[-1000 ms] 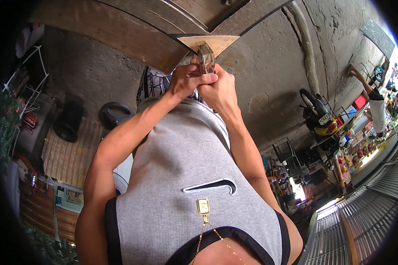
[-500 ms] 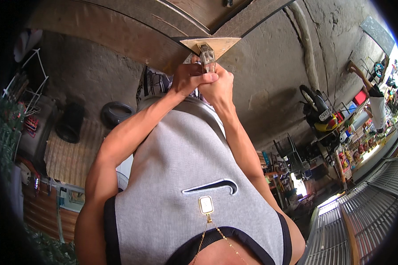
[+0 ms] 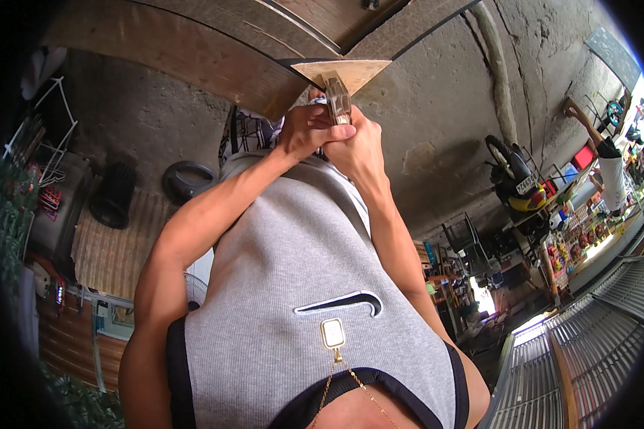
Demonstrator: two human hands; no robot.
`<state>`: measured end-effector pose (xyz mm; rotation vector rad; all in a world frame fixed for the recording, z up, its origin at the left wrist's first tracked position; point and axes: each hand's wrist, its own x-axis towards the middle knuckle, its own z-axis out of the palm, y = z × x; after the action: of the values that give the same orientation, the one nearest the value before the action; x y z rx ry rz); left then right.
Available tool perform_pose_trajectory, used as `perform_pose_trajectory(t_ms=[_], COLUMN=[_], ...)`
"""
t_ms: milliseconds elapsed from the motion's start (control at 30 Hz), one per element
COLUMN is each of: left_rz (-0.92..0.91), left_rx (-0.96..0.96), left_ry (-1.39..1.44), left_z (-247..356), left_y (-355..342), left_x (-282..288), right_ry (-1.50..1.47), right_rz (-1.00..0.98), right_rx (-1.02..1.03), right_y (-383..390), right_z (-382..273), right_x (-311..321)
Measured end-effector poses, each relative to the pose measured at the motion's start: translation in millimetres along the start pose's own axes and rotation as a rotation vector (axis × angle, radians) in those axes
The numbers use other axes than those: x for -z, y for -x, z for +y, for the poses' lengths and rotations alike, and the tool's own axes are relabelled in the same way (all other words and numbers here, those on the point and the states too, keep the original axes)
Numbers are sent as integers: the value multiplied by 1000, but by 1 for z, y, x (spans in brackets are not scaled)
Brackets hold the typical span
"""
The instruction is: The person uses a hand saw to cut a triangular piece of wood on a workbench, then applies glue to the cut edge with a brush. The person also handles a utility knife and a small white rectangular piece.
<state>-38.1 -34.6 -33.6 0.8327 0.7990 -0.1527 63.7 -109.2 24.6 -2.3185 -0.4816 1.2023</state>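
Note:
A narrow, shiny, boxy object (image 3: pixel 338 96), partly see-through and brownish, stands out from between my two hands; I cannot make out its exact kind. My left hand (image 3: pixel 306 130) is closed against its lower left side, the thumb laid across its near end. From the right, my right hand (image 3: pixel 359 139) is closed round the same end, touching the left thumb. The object's far end overlaps a pale triangular wood piece (image 3: pixel 372 69) at the near corner of a wooden table frame (image 3: pixel 279 44). My palms hide its lower part.
Left of me a black tyre-like ring (image 3: pixel 188 181) and a dark bucket (image 3: pixel 114 196) lie on the ground. To the right are a parked motorcycle (image 3: pixel 515 179), a dark chair (image 3: pixel 469 243) and a person (image 3: pixel 612 171). A metal grille (image 3: pixel 615 307) fills the lower right.
The boxy object has tilted slightly and its near end has come a little toward me. My right hand has shifted slightly right and nearer; my left hand has hardly moved.

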Motion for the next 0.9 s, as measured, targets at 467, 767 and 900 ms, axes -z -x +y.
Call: perform_pose_trajectory(t_ms=[467, 767, 900], left_rz=[-40, -43, -33], left_rx=[-29, 30, 25], left_ry=[-168, -81, -49], left_z=[4, 3, 9], left_y=[8, 4, 6], left_x=[-4, -4, -5], right_ry=[-7, -18, -10], right_rz=[50, -13, 7], right_rx=[120, -13, 4], right_y=[13, 7, 3], right_z=[12, -3, 4], right_x=[3, 10, 4])
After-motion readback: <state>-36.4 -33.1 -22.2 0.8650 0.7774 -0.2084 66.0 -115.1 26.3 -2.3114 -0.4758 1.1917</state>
